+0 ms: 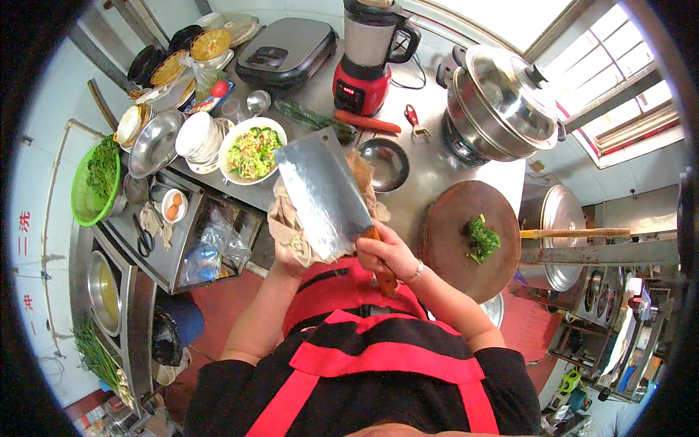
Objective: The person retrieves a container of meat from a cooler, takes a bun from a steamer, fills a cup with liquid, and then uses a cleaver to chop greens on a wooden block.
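Observation:
My right hand (389, 252) grips the wooden handle of a wide Chinese cleaver (322, 191). Its broad steel blade is raised, tilted up to the left, over the counter's front edge. A beige cloth (286, 221) is bunched behind and beside the blade, held by my left hand (289, 258), whose fingers are mostly hidden by cloth and steel. To the right lies a round wooden chopping board (464, 218) with a small heap of chopped leafy greens (483, 239) on it. A white bowl of mixed cut vegetables (252, 155) stands left of the blade.
Behind the blade are a black pan (385, 165), a carrot (367, 122), a cucumber (306, 114) and a red-handled peeler (415, 120). Farther back stand a red blender (363, 71), a steel steamer pot (497, 104) and an electric griddle (289, 52). Scissors (143, 236) lie at left.

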Tool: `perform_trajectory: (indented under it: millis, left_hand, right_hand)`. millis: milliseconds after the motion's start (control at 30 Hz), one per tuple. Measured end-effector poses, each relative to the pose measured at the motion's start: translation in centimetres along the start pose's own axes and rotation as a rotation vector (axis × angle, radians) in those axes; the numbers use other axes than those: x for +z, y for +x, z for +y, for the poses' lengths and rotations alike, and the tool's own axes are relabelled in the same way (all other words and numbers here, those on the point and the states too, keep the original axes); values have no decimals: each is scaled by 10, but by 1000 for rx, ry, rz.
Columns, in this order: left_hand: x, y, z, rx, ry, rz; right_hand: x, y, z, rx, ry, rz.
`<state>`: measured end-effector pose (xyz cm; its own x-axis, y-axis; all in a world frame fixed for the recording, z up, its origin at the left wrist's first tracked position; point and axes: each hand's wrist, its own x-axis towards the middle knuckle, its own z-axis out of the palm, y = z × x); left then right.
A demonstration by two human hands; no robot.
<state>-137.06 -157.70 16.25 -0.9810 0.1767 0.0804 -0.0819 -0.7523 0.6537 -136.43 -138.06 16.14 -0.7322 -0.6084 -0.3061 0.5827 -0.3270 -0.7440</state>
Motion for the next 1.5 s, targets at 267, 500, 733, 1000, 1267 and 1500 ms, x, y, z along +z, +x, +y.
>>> perform_trajectory:
  millis: [267, 500, 733, 1000, 1267, 1500]
  left_hand:
    - [-41, -35, -65, -364, -378, 349]
    - [-35, -1, -82, -200, 613, 543]
    - [-133, 62, -71, -345, 822, 732]
    - [-220, 81, -125, -476, 1869, 299]
    - [-182, 59, -108, -352, 2295, -20]
    - [-158, 68, -109, -459, 2323, -76]
  right_hand:
    - [-25, 6, 24, -257, -684, 353]
    - [-29, -36, 16, -323, -791, 469]
    - [-67, -136, 9, -268, -711, 930]
    - [-116, -184, 2, -299, -825, 1561]
    - [-150, -187, 7, -158, -949, 1502]
    - [-177, -177, 34, -17, -967, 1474]
